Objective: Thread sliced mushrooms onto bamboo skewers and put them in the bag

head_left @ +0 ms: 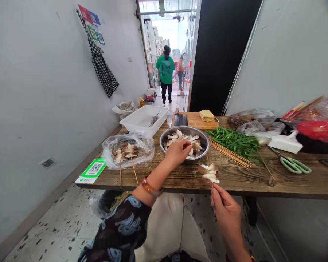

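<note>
Mushroom skewer [209, 174]: is pointing away from the person, above the near edge of the tabletop [180, 178], just in front of the steel bowl [207, 147].
Right hand [226, 207]: is grasping the skewer's lower end between thumb and fingers.
Left hand [178, 151]: is reaching over the bowl with fingertips drawn together; whether they are pinching a piece, I cannot tell.
Bowl contents: mushroom pieces [177, 135] are lying loosely heaped.
Right of bowl: bamboo sticks [229, 154] are lying beside a pile of green chives [235, 142].
Left of bowl: two loaded skewers [129, 150] are resting on a clear plastic bag [108, 147], sticks pointing toward the person.
</note>
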A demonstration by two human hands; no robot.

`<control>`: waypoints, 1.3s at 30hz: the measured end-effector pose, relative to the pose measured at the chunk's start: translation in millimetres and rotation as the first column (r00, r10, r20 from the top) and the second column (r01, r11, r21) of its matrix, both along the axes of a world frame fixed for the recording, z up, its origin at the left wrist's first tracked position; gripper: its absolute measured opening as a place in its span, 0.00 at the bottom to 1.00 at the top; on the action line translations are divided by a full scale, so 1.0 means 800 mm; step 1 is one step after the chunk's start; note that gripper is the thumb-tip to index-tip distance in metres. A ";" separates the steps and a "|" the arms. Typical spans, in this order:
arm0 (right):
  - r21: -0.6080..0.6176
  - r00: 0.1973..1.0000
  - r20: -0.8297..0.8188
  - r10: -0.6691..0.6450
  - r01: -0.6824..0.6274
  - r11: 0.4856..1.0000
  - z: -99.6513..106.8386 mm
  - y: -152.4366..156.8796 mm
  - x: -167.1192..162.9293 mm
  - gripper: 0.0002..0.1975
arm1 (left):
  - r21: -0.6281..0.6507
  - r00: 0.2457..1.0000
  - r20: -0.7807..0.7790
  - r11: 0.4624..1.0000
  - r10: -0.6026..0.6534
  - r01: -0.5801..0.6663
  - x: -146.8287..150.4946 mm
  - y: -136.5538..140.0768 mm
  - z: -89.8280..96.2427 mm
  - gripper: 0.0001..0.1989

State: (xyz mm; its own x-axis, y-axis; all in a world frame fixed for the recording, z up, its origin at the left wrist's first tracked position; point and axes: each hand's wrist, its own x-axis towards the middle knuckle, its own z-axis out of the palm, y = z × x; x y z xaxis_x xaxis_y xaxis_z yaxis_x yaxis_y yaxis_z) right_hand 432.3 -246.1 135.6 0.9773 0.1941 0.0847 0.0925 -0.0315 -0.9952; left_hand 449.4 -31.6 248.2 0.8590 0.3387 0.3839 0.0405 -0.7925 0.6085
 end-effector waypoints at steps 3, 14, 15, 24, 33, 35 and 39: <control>0.007 1.000 0.011 0.006 -0.006 1.000 0.004 -0.003 0.003 0.21 | 0.274 0.982 -0.173 0.962 0.072 -0.022 0.036 0.006 -0.003 0.10; 0.023 0.999 0.002 0.052 -0.052 0.998 -0.015 -0.006 0.008 0.19 | 0.493 0.944 -0.312 0.867 0.105 0.067 0.079 0.005 -0.015 0.10; 0.028 0.998 0.005 0.059 -0.059 0.998 -0.016 -0.006 0.008 0.19 | 0.494 0.944 -0.316 0.866 0.098 0.075 0.078 0.005 -0.015 0.10; 0.025 0.998 0.023 0.055 -0.056 0.998 -0.012 -0.012 0.004 0.19 | 0.174 0.972 -0.217 0.976 -0.095 0.134 0.072 0.003 -0.016 0.08; -0.018 0.998 0.026 0.049 -0.048 0.999 0.000 -0.017 -0.007 0.19 | -0.607 0.975 0.064 0.767 -0.214 0.209 0.028 0.008 -0.003 0.12; -0.044 0.996 0.065 0.060 -0.057 0.997 0.003 -0.017 -0.012 0.18 | -0.774 0.965 0.154 0.580 -0.213 0.252 0.003 0.003 -0.001 0.16; -0.113 0.974 0.200 0.111 -0.089 0.990 0.010 -0.016 -0.021 0.15 | -0.895 0.961 0.227 0.355 -0.160 0.270 -0.042 -0.008 -0.003 0.17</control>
State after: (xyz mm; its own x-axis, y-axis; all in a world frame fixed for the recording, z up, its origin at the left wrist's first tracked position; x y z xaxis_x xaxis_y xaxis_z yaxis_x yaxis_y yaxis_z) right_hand 415.8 -258.7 143.4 0.9163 0.3080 0.2561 0.3025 -0.1130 -0.9464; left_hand 416.1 -38.1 245.7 0.9409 0.3363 0.0394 -0.1372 0.2724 0.9524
